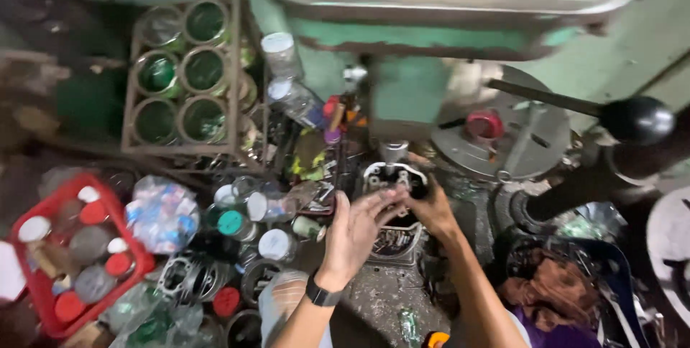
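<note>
**Metal part seated under the press, both hands on it**

I see my left hand (356, 229), fingers loosely spread, resting on the front of the metal engine part (395, 204), which sits directly beneath the green press (431, 25). My right hand (430, 208) curls around the part's right side. The part looks positioned under the spindle (393, 152); I judge pressing not yet begun, since the black-knobbed lever (636, 119) is untouched.

A dark metal engine part (394, 208), oblong with a pale rim around its upper opening and a rounded lower section, sits upright on the grimy drill-press table. It lies between both hands, under the left hand's (353, 232) fingertips and just left of the right hand (431, 208).
</note>
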